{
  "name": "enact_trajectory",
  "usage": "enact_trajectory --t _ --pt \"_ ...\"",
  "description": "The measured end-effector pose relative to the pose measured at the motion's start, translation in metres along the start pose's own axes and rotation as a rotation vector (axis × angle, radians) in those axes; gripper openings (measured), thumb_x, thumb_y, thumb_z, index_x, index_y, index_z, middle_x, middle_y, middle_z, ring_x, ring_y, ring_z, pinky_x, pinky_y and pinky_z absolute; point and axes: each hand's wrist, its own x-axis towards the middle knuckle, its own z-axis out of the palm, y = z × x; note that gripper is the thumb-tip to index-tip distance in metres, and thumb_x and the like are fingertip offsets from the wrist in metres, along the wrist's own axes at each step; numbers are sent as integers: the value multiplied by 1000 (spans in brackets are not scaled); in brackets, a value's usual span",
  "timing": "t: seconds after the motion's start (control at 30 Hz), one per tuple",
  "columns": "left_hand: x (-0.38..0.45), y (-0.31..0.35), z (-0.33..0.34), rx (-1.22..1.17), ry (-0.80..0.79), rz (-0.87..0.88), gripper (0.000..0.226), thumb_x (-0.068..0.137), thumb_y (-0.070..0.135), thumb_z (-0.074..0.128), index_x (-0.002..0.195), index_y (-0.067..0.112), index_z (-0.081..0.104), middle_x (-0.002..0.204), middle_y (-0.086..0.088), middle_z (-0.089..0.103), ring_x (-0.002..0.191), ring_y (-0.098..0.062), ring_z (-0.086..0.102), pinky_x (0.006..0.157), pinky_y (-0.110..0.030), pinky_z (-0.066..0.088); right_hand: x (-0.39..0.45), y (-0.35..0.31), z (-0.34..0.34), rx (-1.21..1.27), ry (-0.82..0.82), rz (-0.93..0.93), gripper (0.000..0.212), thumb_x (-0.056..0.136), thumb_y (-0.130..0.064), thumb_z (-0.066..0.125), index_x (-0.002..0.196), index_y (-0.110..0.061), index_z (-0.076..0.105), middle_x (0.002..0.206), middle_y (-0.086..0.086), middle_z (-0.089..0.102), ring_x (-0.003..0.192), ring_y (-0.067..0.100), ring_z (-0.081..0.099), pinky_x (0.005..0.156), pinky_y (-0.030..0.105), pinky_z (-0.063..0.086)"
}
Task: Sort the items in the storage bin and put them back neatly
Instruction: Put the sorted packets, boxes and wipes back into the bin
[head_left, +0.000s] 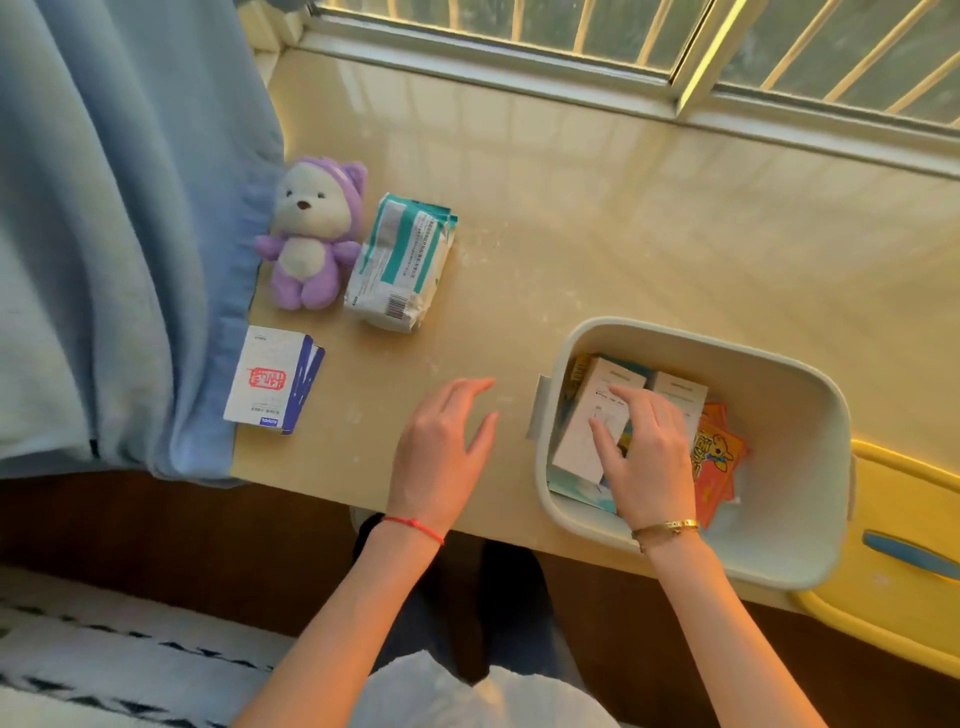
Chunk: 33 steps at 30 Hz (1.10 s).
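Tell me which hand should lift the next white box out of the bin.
Right. The right hand is already inside the storage bin, fingers resting on the white box. The left hand hovers open over the bare table, outside the bin's rim.

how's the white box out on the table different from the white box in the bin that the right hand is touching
The table box has a red stamp-like mark and a blue side; the bin box looks plain white. The table box lies alone and untouched; the bin box leans on other items inside the storage bin under the right hand. Both are small white cartons.
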Motion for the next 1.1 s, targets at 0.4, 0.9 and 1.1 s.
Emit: enact_trajectory --t 0.4,0.9,1.1 --pt "5 -204 -107 85 131 -368 36 89 15 59 125 13 55 119 -7 61 111 -23 56 93 -37 46 1 -173 132 128 -286 -60 35 89 -32 59 121 -18 53 113 0 56 109 19 51 94 29 42" --pt "21 -326 -132 -11 -22 -396 37 94 21 56 130 15 52 128 -3 58 120 -17 52 98 -29 43 24 -301 296 264 -417 328 94 66 -45 79 138 -11 29 128 8 44 115 26 50 89 36 43" --pt "20 -335 -125 -35 -100 -386 40 93 25 56 131 15 51 129 -2 57 119 -17 53 96 -29 43 17 -294 293 350 -349 369 89 72 -28 78 142 -12 26 136 7 42 120 22 48 92 31 41"
